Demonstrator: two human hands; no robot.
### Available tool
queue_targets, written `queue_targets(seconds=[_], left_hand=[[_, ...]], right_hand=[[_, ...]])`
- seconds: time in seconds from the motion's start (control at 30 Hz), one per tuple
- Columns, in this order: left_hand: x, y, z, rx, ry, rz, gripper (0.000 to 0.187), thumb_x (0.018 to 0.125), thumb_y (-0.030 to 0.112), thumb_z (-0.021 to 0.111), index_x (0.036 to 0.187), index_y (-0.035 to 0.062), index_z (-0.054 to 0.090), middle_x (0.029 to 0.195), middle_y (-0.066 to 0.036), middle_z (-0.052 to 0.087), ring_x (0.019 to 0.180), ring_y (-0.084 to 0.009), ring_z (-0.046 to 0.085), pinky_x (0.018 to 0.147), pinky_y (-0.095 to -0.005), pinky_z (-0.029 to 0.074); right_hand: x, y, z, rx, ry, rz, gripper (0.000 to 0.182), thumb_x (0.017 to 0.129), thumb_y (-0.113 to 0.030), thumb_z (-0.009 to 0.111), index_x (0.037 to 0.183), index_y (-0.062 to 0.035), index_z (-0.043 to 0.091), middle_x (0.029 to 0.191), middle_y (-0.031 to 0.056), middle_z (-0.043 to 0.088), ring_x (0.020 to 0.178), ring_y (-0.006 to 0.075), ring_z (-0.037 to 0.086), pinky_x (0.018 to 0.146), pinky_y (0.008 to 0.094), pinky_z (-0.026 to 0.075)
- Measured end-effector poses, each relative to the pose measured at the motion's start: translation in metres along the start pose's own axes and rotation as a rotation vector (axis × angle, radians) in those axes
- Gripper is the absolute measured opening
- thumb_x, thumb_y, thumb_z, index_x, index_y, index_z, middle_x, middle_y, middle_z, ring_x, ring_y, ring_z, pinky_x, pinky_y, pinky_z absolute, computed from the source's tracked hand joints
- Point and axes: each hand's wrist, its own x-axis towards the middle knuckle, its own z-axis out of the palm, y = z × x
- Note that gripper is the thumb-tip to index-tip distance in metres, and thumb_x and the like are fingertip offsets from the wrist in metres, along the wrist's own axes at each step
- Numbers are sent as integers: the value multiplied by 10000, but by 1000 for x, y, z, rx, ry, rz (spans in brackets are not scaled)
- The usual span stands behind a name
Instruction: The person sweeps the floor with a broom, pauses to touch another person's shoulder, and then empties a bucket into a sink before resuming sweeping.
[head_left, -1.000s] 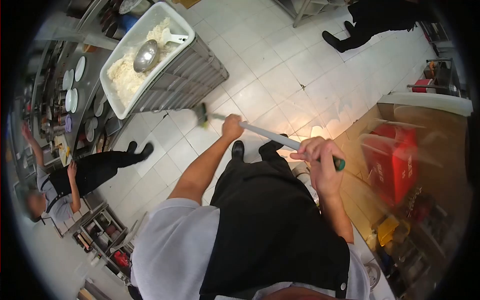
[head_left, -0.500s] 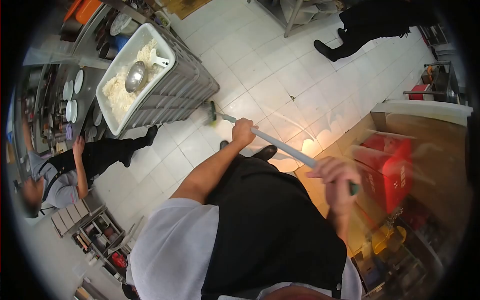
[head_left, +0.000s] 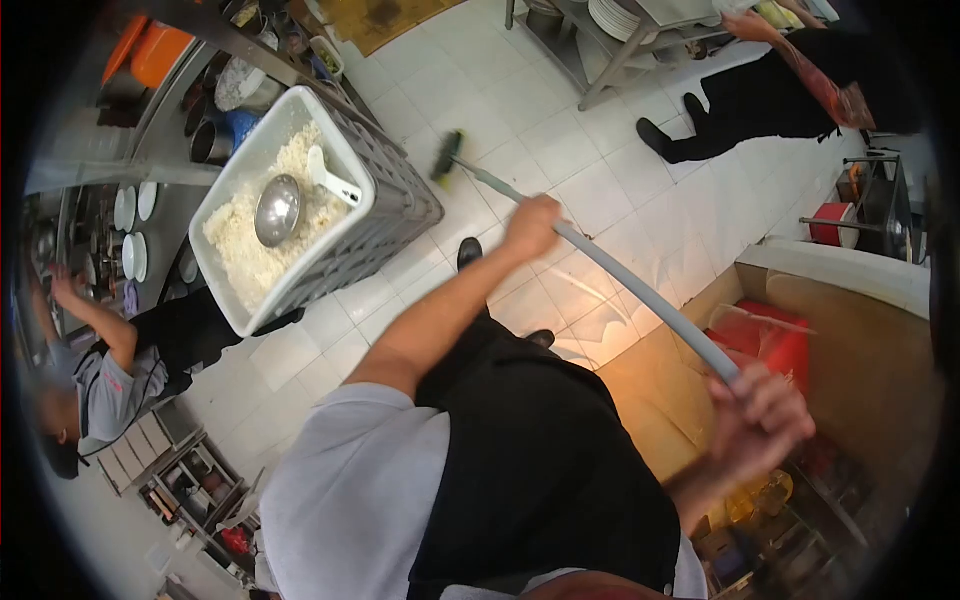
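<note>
A floor brush [head_left: 448, 160] with a dark green head and yellowish bristles stands on the tiled floor, beside a stack of grey crates. My left hand [head_left: 534, 229] is wrapped round the middle of its grey handle [head_left: 640, 288]. Toward the handle's upper end, my right hand [head_left: 760, 412] is closed on it. The handle slants from the floor up to the right across my front.
A white tub [head_left: 366, 200] of rice-like food stands on the crates, holding a metal bowl [head_left: 279, 210] and a white scoop [head_left: 330, 178]. A person [head_left: 120, 370] works at the left counter, another [head_left: 760, 100] by a steel table. Cardboard and a red bag [head_left: 765, 340] lie right.
The brush head has moved away from me, up along the crates. Both hands have shifted right with the handle. The person at upper right shows more fully.
</note>
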Motion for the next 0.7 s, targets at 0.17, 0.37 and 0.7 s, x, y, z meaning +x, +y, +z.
queue_targets(seconds=[0.17, 0.37, 0.7], left_hand=[[58, -165, -63, 261, -107, -317, 271, 888, 278, 797, 994, 50, 695, 1148, -219, 673, 1084, -418, 667, 896, -511, 563], [60, -145, 58, -74, -196, -36, 307, 961, 358, 718, 895, 59, 697, 1062, -179, 700, 1072, -403, 659, 910, -512, 551], [86, 29, 5, -322, -224, 315, 285, 927, 326, 761, 855, 62, 682, 964, -141, 682, 990, -382, 654, 858, -506, 527]], right_hand=[[58, 168, 92, -206, -160, 126, 333, 1117, -166, 481, 839, 2, 552, 844, 130, 610, 836, 296, 649, 759, 443, 599], [105, 95, 170, -563, -223, 117, 333, 1026, -86, 594, 721, 20, 517, 733, 141, 605, 730, 300, 641, 699, 390, 518], [102, -35, 115, -437, -189, -110, 618, 1090, -568, 523, 730, -66, 497, 626, 75, 497, 595, 260, 542, 494, 399, 540]])
